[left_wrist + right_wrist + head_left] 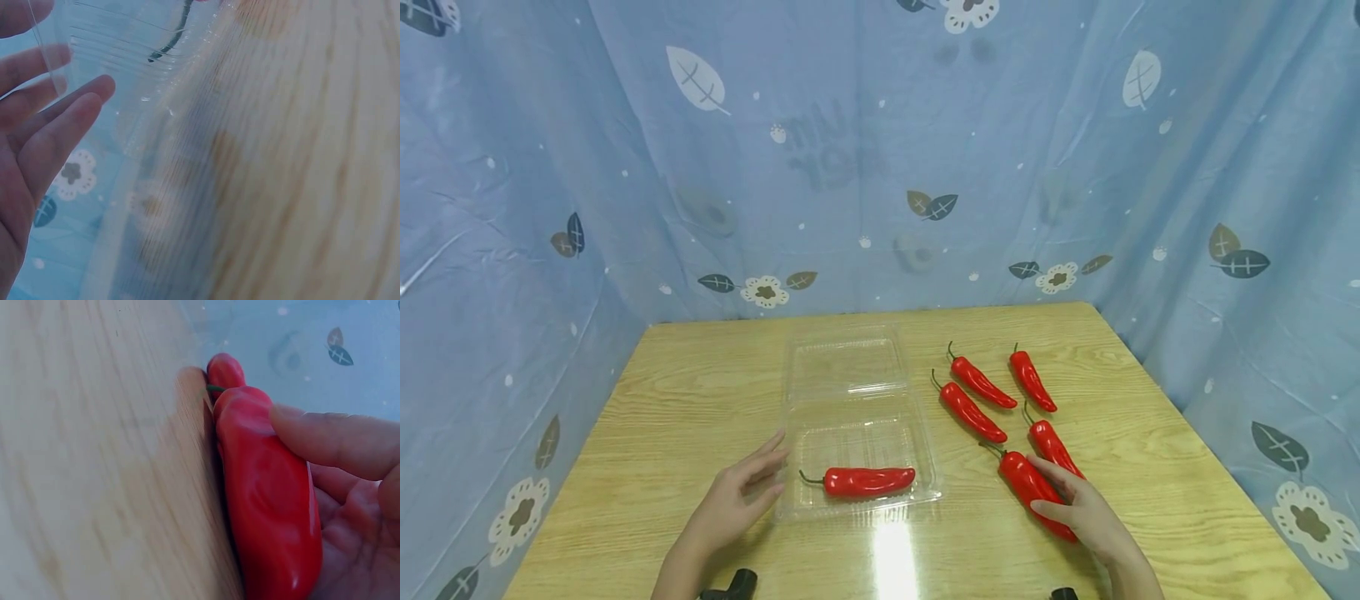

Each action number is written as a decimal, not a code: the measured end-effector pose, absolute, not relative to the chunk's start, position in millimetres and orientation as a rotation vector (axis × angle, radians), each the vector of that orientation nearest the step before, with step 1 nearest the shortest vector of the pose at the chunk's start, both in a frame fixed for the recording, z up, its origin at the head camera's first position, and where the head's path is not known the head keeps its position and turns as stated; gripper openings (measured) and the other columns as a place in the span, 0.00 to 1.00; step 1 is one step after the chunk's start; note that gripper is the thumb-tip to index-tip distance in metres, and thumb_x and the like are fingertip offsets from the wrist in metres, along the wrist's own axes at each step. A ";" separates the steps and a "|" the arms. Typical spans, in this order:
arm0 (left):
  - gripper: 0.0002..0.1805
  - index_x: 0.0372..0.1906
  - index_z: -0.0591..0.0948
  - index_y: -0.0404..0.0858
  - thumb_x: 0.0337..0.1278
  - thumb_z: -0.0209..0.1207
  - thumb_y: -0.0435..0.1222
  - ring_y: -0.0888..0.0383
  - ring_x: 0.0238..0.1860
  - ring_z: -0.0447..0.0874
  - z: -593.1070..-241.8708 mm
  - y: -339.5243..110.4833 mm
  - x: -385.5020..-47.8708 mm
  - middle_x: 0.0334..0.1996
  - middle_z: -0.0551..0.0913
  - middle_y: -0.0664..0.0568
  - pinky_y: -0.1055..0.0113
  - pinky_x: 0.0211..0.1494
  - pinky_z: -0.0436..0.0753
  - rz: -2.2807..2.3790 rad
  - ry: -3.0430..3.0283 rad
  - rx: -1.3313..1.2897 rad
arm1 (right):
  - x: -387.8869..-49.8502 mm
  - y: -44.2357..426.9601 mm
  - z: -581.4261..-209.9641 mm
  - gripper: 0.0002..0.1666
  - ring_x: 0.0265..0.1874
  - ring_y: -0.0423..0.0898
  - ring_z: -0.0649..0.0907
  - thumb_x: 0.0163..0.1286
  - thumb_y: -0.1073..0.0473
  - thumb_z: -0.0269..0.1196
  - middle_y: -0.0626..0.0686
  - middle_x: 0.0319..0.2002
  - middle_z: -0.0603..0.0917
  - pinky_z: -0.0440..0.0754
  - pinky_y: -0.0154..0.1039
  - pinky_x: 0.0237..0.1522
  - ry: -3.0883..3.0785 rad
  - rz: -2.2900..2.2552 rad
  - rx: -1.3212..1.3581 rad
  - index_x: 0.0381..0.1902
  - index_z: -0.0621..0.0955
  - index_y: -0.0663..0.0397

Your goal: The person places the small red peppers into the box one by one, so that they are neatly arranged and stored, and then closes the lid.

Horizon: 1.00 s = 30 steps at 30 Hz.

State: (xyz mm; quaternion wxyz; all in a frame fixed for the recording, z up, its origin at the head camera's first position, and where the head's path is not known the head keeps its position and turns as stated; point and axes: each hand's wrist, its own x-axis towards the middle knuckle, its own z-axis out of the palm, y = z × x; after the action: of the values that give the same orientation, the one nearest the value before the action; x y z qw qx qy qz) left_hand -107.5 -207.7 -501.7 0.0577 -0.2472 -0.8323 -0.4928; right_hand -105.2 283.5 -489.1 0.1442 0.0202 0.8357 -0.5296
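Head view: right hand (pixel 1090 510) is on the nearest red chili pepper (pixel 1025 478), which lies on the desk (pixel 700 400), right of the open clear plastic clamshell (pixel 929 454). Pepper's long axis runs diagonally: stem end far-left, leaning toward the clamshell side, tip near-right under the hand. Fingers straddle the body, thumb on the left flank, index on the right, closed to pepper width. Right wrist view: one digit touches near the stem end; far-side contact is mostly hidden, can't tell how firm. Neighboring pepper (pixel 1055 446) sits just right of it, partly behind the hand.

Left hand (pixel 741 496) is well apart, other side of the clamshell at its left edge. Fingers loosely bent, thumb gap wide, nothing held; can't tell if they touch the rim. Near tray has one pepper lying crosswise (pixel 868 482), stem left. Right hand is clearly the nearer one.
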 end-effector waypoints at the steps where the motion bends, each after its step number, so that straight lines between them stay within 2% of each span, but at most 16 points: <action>1: 0.23 0.60 0.72 0.28 0.61 0.58 0.29 0.43 0.58 0.76 -501.9 -207.7 -107.5 0.70 0.62 0.40 0.56 0.54 0.82 -1.494 -2.523 -0.750 | -105.3 283.7 -489.4 0.44 0.67 0.58 0.62 0.58 0.58 0.68 0.60 0.70 0.62 0.69 0.40 0.62 2.413 -1.531 0.055 0.70 0.64 0.56; 5: 0.22 0.59 0.73 0.27 0.61 0.58 0.29 0.43 0.57 0.77 -502.1 -207.6 -107.8 0.70 0.62 0.40 0.56 0.54 0.82 -1.484 -2.522 -0.749 | -106.1 284.4 -491.1 0.43 0.68 0.56 0.61 0.58 0.57 0.68 0.59 0.70 0.64 0.70 0.26 0.55 2.413 -1.545 0.028 0.70 0.65 0.56; 7: 0.22 0.59 0.73 0.27 0.60 0.58 0.29 0.43 0.57 0.77 -502.0 -207.6 -108.0 0.70 0.61 0.40 0.56 0.54 0.82 -1.485 -2.524 -0.748 | -106.0 284.2 -492.0 0.42 0.67 0.52 0.62 0.58 0.56 0.68 0.57 0.70 0.64 0.70 0.23 0.54 2.401 -1.552 0.037 0.69 0.66 0.54; 12: 0.22 0.60 0.73 0.28 0.60 0.58 0.29 0.43 0.57 0.77 -501.0 -207.4 -107.8 0.70 0.62 0.39 0.55 0.54 0.82 -1.486 -2.527 -0.745 | -104.3 283.9 -493.6 0.40 0.57 0.27 0.69 0.58 0.56 0.68 0.56 0.70 0.65 0.71 0.20 0.52 2.365 -1.591 0.038 0.68 0.67 0.52; 15: 0.22 0.60 0.73 0.28 0.60 0.58 0.29 0.43 0.57 0.77 -500.8 -207.3 -107.6 0.70 0.62 0.38 0.55 0.54 0.82 -1.488 -2.525 -0.742 | -103.8 282.9 -492.2 0.40 0.52 0.20 0.70 0.59 0.58 0.67 0.58 0.69 0.64 0.73 0.20 0.52 2.354 -1.641 0.001 0.69 0.67 0.54; 18: 0.22 0.60 0.73 0.27 0.60 0.58 0.29 0.43 0.58 0.76 -500.6 -207.0 -107.3 0.70 0.62 0.38 0.54 0.54 0.82 -1.493 -2.525 -0.740 | -102.8 281.4 -488.2 0.40 0.52 0.20 0.70 0.60 0.59 0.67 0.54 0.68 0.66 0.75 0.20 0.52 2.346 -1.678 -0.047 0.69 0.66 0.56; 25: 0.23 0.60 0.72 0.27 0.61 0.58 0.29 0.42 0.58 0.76 -500.5 -207.0 -107.1 0.70 0.62 0.38 0.55 0.54 0.82 -1.508 -2.525 -0.741 | -102.8 275.1 -477.9 0.38 0.53 0.25 0.73 0.63 0.63 0.63 0.30 0.58 0.71 0.80 0.25 0.51 2.288 -1.807 -0.184 0.69 0.64 0.61; 30: 0.23 0.61 0.72 0.27 0.60 0.58 0.28 0.42 0.57 0.77 -500.5 -206.4 -106.5 0.69 0.63 0.38 0.55 0.53 0.83 -1.495 -2.512 -0.744 | -104.3 270.4 -473.7 0.37 0.54 0.26 0.74 0.64 0.65 0.62 0.29 0.57 0.72 0.80 0.26 0.50 2.281 -1.844 -0.257 0.69 0.63 0.64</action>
State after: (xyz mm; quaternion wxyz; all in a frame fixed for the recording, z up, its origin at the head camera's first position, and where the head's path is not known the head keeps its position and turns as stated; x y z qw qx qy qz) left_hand -106.5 -206.4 -500.5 0.0627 -0.2462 -0.8311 -0.4946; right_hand -104.3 270.4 -473.7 0.0982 -0.0869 0.7710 -0.6232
